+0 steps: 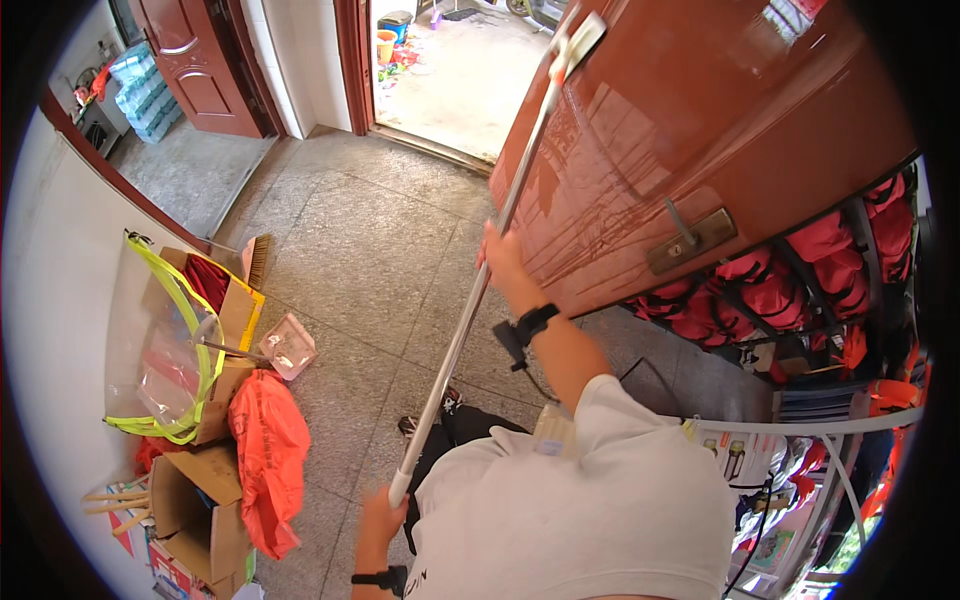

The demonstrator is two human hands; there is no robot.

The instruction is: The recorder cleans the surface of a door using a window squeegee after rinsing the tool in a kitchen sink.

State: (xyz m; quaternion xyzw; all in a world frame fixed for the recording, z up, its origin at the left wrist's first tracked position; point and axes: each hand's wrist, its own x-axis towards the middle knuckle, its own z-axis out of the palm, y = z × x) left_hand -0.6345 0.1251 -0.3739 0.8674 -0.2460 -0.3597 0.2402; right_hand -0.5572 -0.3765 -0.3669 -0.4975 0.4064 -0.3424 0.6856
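Observation:
A long metal pole (pixel 459 330) with a pale, flat squeegee-like head (pixel 583 43) runs diagonally upward in front of me. Around the lower end of the pole, my left hand (pixel 382 517) is closed. Farther up, my right hand (pixel 501 255) grips the shaft. The head lies over the upper part of a reddish-brown panelled door (pixel 630 165), whose surface looks wet and streaked; whether it touches the door I cannot tell. A metal lever handle and lock plate (pixel 691 240) are on the door. Each wrist wears a black band.
At left stand an open cardboard box (pixel 225 517), a red plastic bag (pixel 271 457), a pink dustpan (pixel 289 345), a broom (pixel 256 261) and a clear bag with yellow-green trim (pixel 161 360). Red packs (pixel 765 292) fill a rack behind the door. A doorway threshold (pixel 431 150) lies ahead.

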